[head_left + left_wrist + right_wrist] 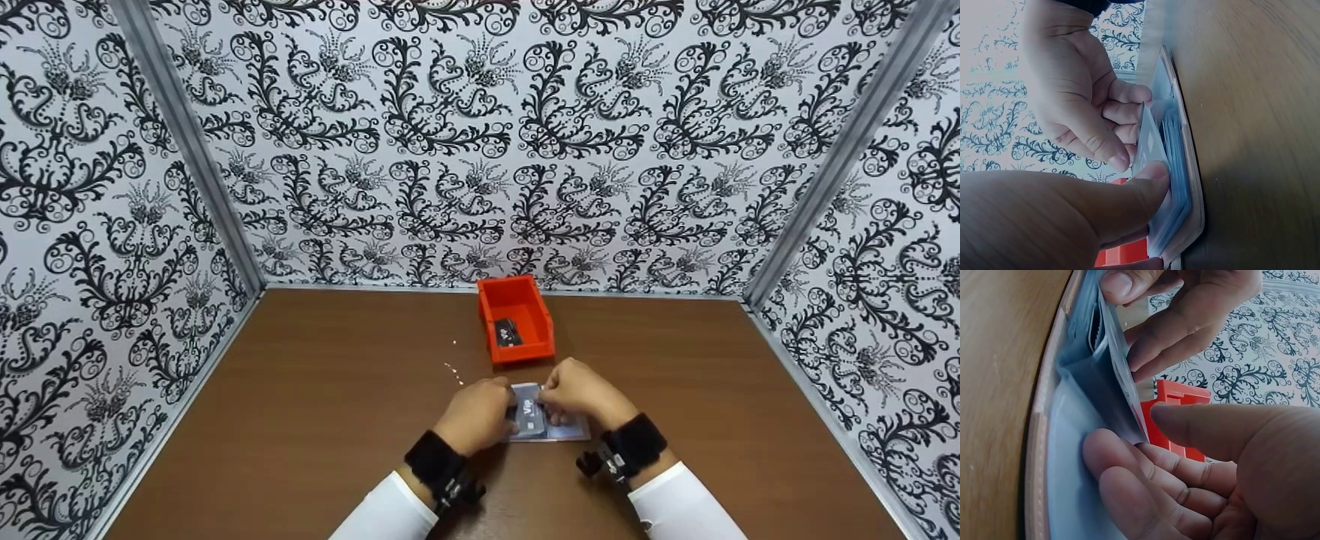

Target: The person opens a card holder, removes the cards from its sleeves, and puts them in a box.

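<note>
An open card holder [570,431] with clear plastic sleeves [1176,169] lies on the table. A grey card marked "Vip" [529,416] shows on top of the sleeves. My left hand [476,412] grips the holder's left side, its thumb [1154,174] pressing on the card's face. On the other side, my right hand [585,390] has curled fingers at the card's edge. In the right wrist view, that edge stands raised between the right thumb [1176,422] and fingers. Exact contact there is partly hidden.
Behind the hands stands a red bin [517,315] with dark "Vip" cards [508,332] inside. Small pale specks [454,371] mark the brown table [360,360] left of the bin. Patterned walls [480,150] enclose the back and sides.
</note>
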A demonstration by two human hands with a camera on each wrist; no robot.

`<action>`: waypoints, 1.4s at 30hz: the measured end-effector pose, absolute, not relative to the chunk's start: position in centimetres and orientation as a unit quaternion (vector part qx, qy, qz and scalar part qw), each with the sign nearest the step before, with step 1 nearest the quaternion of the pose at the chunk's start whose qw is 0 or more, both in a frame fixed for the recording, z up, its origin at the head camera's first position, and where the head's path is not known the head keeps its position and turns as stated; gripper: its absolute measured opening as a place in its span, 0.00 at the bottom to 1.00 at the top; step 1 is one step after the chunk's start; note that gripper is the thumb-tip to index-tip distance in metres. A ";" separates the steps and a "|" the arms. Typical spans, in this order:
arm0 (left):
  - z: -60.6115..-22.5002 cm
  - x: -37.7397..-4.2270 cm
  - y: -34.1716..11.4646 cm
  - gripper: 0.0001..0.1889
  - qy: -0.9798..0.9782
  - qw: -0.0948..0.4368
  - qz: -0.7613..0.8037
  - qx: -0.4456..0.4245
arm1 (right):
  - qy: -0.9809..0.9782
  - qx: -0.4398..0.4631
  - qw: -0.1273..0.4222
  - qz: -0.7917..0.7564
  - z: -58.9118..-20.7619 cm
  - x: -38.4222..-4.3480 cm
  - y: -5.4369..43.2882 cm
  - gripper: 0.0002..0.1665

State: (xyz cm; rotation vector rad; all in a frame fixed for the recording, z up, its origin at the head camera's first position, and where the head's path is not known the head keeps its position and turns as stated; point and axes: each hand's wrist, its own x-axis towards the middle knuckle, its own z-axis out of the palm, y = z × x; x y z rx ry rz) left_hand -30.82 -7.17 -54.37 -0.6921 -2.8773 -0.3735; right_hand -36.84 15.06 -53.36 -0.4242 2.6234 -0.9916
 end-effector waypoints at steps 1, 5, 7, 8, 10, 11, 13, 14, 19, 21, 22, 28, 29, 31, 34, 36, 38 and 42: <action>-54.3 -30.8 -7.2 0.13 -0.961 0.082 -0.123 -0.234 | 0.914 -0.149 0.150 -0.346 -53.5 -36.9 15.0 0.11; -54.3 -30.8 -7.2 0.13 -0.959 0.082 -0.124 -0.241 | 0.904 -0.131 0.156 -0.375 -53.7 -37.0 14.8 0.04; -54.3 -30.8 -7.1 0.13 -0.959 0.080 -0.128 -0.240 | 0.899 -0.118 0.158 -0.391 -53.6 -37.0 14.7 0.12; -54.3 -30.9 -7.1 0.13 -0.959 0.079 -0.129 -0.241 | 0.898 -0.115 0.157 -0.395 -53.5 -36.9 14.6 0.16; -54.4 -30.9 -7.1 0.12 -0.959 0.076 -0.130 -0.240 | 0.897 -0.112 0.153 -0.399 -53.3 -36.9 14.5 0.21; -54.4 -31.0 -7.1 0.12 -0.959 0.077 -0.130 -0.240 | 0.898 -0.112 0.152 -0.398 -53.3 -36.9 14.5 0.22; -54.4 -31.0 -7.0 0.12 -0.959 0.076 -0.131 -0.240 | 0.898 -0.116 0.147 -0.399 -53.1 -36.9 14.6 0.23; -54.4 -31.0 -7.0 0.12 -0.959 0.074 -0.132 -0.240 | 0.897 -0.118 0.146 -0.401 -53.1 -36.9 14.7 0.23; -54.4 -31.0 -7.0 0.12 -0.959 0.069 -0.136 -0.237 | 0.886 -0.118 0.153 -0.420 -52.9 -37.2 15.2 0.24; -54.4 -31.0 -7.0 0.13 -0.960 0.068 -0.138 -0.233 | 0.883 -0.116 0.157 -0.428 -52.9 -37.2 15.4 0.23; -54.4 -31.0 -7.0 0.13 -0.960 0.069 -0.140 -0.232 | 0.881 -0.114 0.159 -0.431 -52.8 -37.3 15.5 0.22; -54.5 -30.9 -7.1 0.17 -0.963 0.071 -0.144 -0.215 | 0.870 -0.114 0.162 -0.452 -52.8 -37.4 15.6 0.18; -54.5 -31.0 -7.1 0.17 -0.964 0.071 -0.143 -0.214 | 0.868 -0.115 0.161 -0.455 -52.9 -37.4 15.5 0.17; -54.5 -31.0 -7.1 0.17 -0.965 0.070 -0.139 -0.213 | 0.866 -0.113 0.159 -0.461 -52.9 -37.4 15.4 0.15; -54.6 -31.0 -7.1 0.18 -0.966 0.070 -0.136 -0.210 | 0.859 -0.103 0.167 -0.473 -53.0 -37.4 15.2 0.13; -54.6 -31.0 -7.0 0.19 -0.966 0.070 -0.138 -0.208 | 0.855 -0.099 0.175 -0.478 -53.1 -37.3 15.1 0.13; -54.5 -31.0 -7.0 0.19 -0.966 0.070 -0.137 -0.207 | 0.851 -0.103 0.187 -0.480 -53.3 -37.1 15.1 0.10; -54.4 -31.0 -7.0 0.19 -0.965 0.072 -0.140 -0.209 | 0.849 -0.118 0.203 -0.473 -53.5 -37.0 15.0 0.09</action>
